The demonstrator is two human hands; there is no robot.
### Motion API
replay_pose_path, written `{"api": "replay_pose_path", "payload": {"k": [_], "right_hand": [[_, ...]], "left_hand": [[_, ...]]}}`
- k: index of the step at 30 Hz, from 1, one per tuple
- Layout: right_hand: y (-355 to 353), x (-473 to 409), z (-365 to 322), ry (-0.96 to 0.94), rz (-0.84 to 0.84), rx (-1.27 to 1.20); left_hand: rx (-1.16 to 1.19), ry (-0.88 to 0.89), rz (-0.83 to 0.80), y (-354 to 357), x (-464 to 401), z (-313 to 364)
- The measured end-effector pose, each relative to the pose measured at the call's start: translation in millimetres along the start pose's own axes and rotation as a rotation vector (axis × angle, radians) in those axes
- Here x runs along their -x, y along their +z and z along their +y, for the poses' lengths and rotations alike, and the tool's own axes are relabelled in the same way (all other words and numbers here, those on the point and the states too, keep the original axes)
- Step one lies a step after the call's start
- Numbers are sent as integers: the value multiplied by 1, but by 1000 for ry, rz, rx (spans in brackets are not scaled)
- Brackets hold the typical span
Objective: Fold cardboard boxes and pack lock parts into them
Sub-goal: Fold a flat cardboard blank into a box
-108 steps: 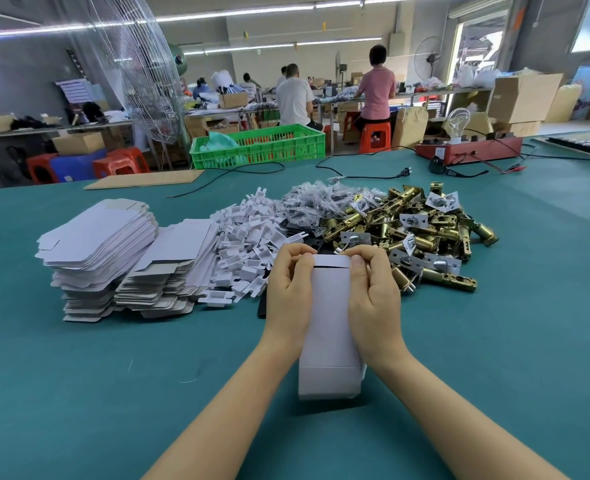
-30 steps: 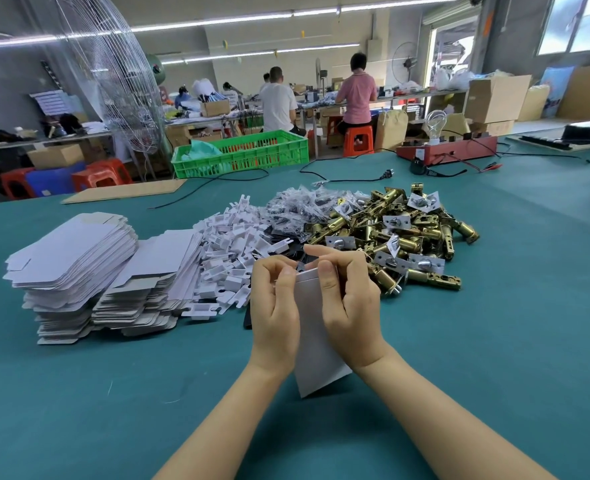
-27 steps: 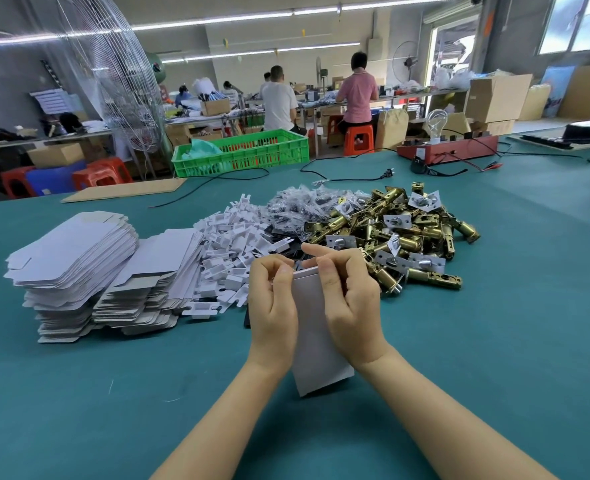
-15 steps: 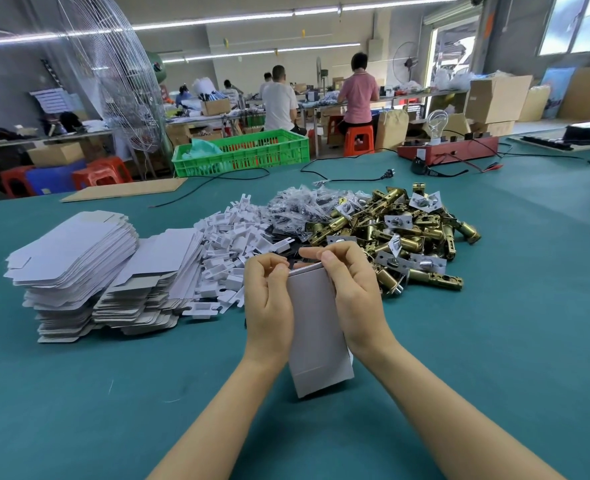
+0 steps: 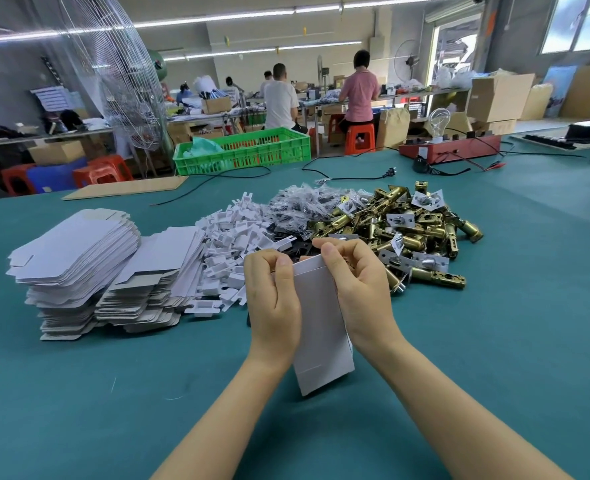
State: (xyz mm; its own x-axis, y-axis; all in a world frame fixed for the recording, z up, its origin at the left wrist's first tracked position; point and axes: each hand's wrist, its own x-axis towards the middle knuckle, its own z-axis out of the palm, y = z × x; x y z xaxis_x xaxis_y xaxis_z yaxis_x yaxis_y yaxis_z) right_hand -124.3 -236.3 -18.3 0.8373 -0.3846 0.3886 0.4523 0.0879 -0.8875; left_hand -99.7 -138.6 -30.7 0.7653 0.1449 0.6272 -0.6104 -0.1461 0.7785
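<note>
We gripped the box (image 5: pixel 319 327) upright between left hand (image 5: pixel 272 299) and right hand (image 5: pixel 362 289), its open top facing the nearer-right latches (image 5: pixel 411 233).

The room was bright. Long white tube lights (image 5: pixel 217 17) on the ceiling and big windows (image 5: pixel 577 22) at the top right gave the light. Shadows on the green table top (image 5: pixel 494 341) were soft. The edges bent outward, and far things looked blurry.

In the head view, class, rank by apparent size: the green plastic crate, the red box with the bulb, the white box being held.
1. Green plastic crate
2. Red box with the bulb and held white box: unsure, nearness enlarges the latter.
</note>
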Motion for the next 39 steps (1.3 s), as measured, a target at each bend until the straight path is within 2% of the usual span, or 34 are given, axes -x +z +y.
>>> {"api": "replay_pose_path", "payload": {"k": [9, 15, 20, 24, 32, 36, 39], "right_hand": [[0, 2, -1, -92, -4, 56], [3, 4, 6, -77, -8, 79], [4, 7, 4, -195, 10, 158], [4, 9, 6, -228, -2, 211], [4, 8, 8, -95, -71, 92], [3, 4, 7, -86, -110, 210], [2, 2, 14, -81, -71, 292]], "left_hand": [[33, -6, -9, 1, 0, 2], [15, 4, -33, 1, 2, 2], [-5, 63, -38, -1, 2, 5], [19, 41, -55, -1, 2, 6], [76, -59, -53, -1, 1, 6], [48, -54, -58, -1, 1, 7], [-36, 32, -110, -1, 3, 6]]}}
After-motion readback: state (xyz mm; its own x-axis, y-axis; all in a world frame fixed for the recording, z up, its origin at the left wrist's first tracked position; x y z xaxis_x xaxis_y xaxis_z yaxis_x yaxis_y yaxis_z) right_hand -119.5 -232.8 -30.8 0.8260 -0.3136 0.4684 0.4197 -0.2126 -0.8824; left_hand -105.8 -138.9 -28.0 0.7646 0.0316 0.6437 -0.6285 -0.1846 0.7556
